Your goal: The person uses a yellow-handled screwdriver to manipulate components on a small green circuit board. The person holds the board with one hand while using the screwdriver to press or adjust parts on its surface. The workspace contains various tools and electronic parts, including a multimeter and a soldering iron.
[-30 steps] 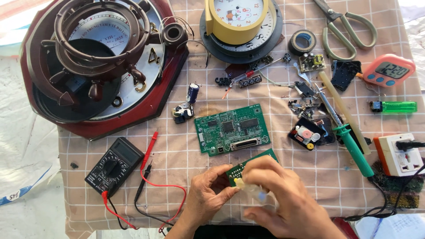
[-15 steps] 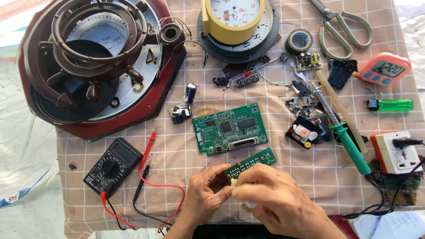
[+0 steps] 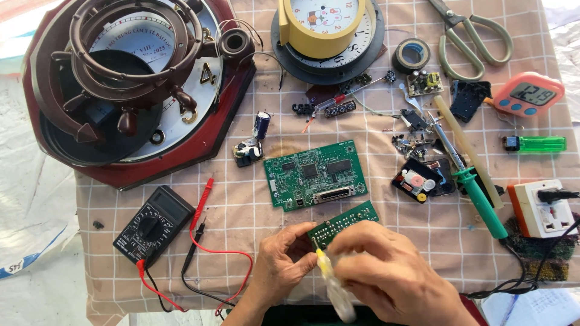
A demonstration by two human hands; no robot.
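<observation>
left hand (image 3: 284, 265) steadying small circuit board (image 3: 345, 222); right hand (image 3: 386, 274) gripping screwdriver (image 3: 331, 281)

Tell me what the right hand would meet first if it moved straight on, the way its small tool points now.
The right hand holds a small yellow-handled tool aimed up and left. Its tip already seems to touch the small green circuit board, held by the left hand. Contact depth is hard to judge.

My left hand (image 3: 284, 265) pinches the near end of a small green circuit board (image 3: 345, 222). My right hand (image 3: 386, 278) grips a clear-handled screwdriver (image 3: 329, 279), its tip at the board's edge. A bigger green board (image 3: 315, 175) lies just beyond; a black multimeter (image 3: 153, 224) sits left on the table (image 3: 241, 199).
</observation>
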